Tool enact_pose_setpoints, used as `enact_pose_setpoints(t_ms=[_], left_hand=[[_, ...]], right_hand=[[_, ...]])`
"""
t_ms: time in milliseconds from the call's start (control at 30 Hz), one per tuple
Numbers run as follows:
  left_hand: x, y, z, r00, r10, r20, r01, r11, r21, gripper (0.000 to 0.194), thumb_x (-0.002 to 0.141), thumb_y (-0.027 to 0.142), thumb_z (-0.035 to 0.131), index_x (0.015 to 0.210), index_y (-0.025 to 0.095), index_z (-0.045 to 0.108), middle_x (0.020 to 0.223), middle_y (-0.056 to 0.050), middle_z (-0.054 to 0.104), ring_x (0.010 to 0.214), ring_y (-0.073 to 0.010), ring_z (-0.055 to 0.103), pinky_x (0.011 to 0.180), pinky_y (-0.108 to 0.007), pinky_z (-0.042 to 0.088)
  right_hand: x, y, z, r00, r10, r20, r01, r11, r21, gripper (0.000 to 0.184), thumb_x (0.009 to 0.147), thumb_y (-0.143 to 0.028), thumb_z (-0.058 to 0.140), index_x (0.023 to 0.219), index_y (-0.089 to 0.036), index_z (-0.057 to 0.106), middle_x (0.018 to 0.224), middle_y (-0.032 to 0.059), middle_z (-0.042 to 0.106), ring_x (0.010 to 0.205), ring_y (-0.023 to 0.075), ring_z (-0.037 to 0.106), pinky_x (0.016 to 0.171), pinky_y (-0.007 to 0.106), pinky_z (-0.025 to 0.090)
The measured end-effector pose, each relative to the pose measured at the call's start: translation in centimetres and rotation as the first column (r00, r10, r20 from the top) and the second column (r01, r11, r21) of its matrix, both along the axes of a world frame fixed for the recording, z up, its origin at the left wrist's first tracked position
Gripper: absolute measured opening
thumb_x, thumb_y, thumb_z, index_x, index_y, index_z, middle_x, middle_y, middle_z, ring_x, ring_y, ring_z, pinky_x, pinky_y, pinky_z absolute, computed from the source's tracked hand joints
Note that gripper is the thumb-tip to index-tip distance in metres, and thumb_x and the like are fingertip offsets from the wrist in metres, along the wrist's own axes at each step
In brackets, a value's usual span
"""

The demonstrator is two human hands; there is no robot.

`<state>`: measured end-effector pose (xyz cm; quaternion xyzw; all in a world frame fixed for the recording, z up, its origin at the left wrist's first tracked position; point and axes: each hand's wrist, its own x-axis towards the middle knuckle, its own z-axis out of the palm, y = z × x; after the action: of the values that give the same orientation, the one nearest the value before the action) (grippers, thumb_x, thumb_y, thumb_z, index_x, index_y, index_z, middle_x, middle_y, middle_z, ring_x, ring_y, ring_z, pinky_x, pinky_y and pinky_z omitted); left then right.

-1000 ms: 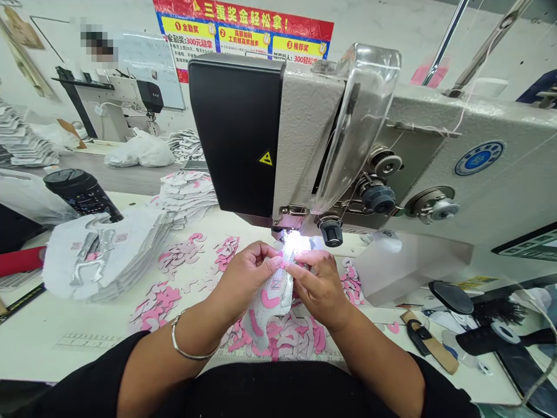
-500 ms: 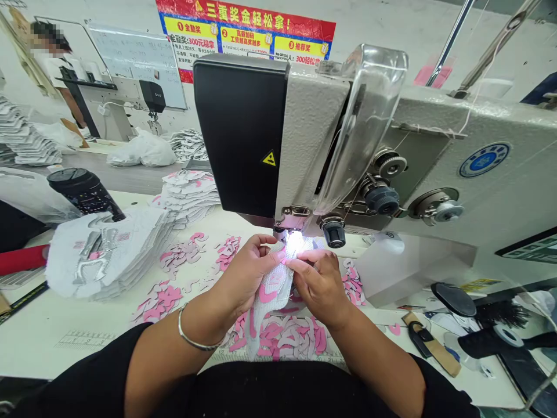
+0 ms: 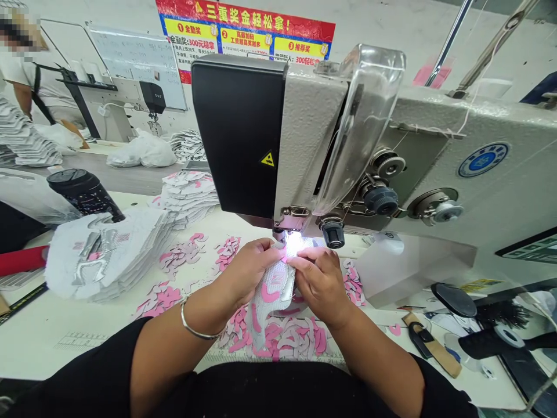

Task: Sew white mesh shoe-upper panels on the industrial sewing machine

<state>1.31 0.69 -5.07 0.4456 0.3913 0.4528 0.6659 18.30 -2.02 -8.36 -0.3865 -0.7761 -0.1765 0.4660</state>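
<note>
**Mesh shoe panel [image 3: 273, 297] pinched by both hands under the sewing machine head [image 3: 239, 133]**

At the left edge of the surface [image 3: 56, 316], a stack of white mesh panels [image 3: 108, 255] was piled, and a black tumbler [image 3: 82, 194] was tilted against its far side. Pink cut pieces [image 3: 161, 302] were scattered across the surface, both left of the hands and nearer the body.

The panel was gripped narrowly from the left by the left hand [image 3: 248, 273], a metal bangle [image 3: 195, 332] being worn on that wrist. It was gripped from the right by the right hand [image 3: 319, 278]. Its long axis was angled from near the body up to the lit presser foot [image 3: 285, 235], with both sets of fingertips closed on its far end. The left fingertips were marginally nearer the foot, though the exact contact was lost in the glare.

Further right, a tan strap [image 3: 430, 348] and a tape roll [image 3: 507, 337] were placed near the right edge.
</note>
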Motion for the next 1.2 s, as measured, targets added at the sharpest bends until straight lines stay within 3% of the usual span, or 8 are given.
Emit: enact_pose_setpoints(t_ms=[433, 633, 867, 1200], left_hand=[[0.42, 0.51, -0.03, 0.998, -0.009, 0.063, 0.009, 1.0, -0.011, 0.013, 0.072, 0.02, 0.072, 0.084, 0.016, 0.067, 0.073, -0.001, 0.062, 0.07, -0.0158, 0.061, 0.07, -0.031, 0.049], [0.5, 0.15, 0.2, 0.993, -0.044, 0.106, 0.045, 0.999, -0.008, 0.012, 0.071, 0.021, 0.073, 0.077, 0.018, 0.063, 0.072, 0.001, 0.063, 0.068, -0.0155, 0.061, 0.073, -0.033, 0.05], [0.53, 0.18, 0.2, 0.998, -0.014, 0.067, 0.015, 1.0, -0.018, 0.015, 0.068, 0.023, 0.073, 0.077, 0.018, 0.063, 0.072, 0.0, 0.064, 0.068, -0.0169, 0.062, 0.071, -0.032, 0.049], [0.39, -0.05, -0.17, 1.0, -0.001, 0.024, 0.001, 1.0, 0.014, 0.016, 0.074, 0.026, 0.073, 0.087, 0.018, 0.066, 0.074, 0.0, 0.062, 0.07, -0.016, 0.061, 0.069, -0.031, 0.048]], right_hand=[[-0.02, 0.32, 0.08, 0.999, 0.013, -0.046, -0.014, 1.0, -0.015, 0.023, 0.091, -0.012, 0.059, 0.106, -0.026, 0.068, 0.105, 0.0033, 0.071, 0.099, 0.0199, 0.062, 0.089, 0.038, 0.045], [0.22, 0.54, 0.03, 0.999, 0.026, -0.048, -0.028, 0.999, -0.026, 0.024, 0.09, -0.013, 0.059, 0.106, -0.027, 0.069, 0.104, 0.0029, 0.071, 0.099, 0.0202, 0.063, 0.088, 0.039, 0.045], [0.29, 0.63, 0.18, 0.998, 0.025, -0.051, -0.027, 0.999, -0.041, 0.025, 0.09, -0.013, 0.058, 0.107, -0.028, 0.069, 0.105, 0.0021, 0.071, 0.097, 0.0194, 0.063, 0.088, 0.038, 0.046], [0.66, 0.72, 0.64, 0.999, 0.033, -0.025, -0.036, 0.993, -0.109, 0.029, 0.088, -0.011, 0.056, 0.107, -0.028, 0.069, 0.104, 0.0022, 0.071, 0.096, 0.0201, 0.062, 0.088, 0.039, 0.045]])
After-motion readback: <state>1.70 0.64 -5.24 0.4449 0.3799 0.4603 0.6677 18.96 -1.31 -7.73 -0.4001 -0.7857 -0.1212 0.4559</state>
